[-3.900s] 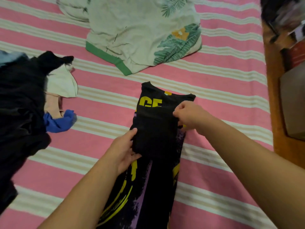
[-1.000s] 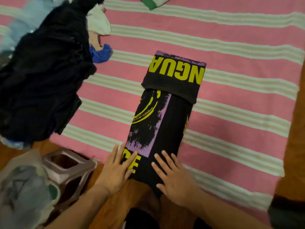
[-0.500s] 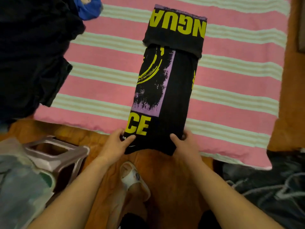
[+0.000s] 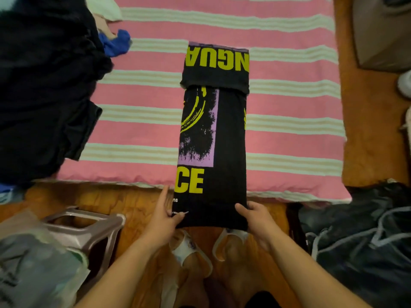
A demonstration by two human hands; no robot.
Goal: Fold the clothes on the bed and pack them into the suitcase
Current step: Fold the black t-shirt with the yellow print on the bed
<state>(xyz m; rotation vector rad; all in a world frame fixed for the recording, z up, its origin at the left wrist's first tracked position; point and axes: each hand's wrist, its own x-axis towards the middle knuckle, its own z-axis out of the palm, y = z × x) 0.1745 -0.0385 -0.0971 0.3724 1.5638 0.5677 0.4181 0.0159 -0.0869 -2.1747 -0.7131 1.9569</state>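
A black T-shirt with yellow letters and a purple print lies as a long narrow strip on the pink striped bed. Its far end is folded back over itself. The near end hangs over the bed's front edge. My left hand pinches the near left corner, with the index finger straight along the side. My right hand grips the near right corner. No suitcase is clearly in view.
A heap of dark clothes with a blue piece covers the bed's left side. A plastic stool and a bag stand at lower left. Dark fabric with cords lies on the floor at right. My slippered feet are below.
The shirt's top was folded down and my hands moved to its near end, first flat on it, then gripping both corners. The view has since shifted slightly; the grip is the same.
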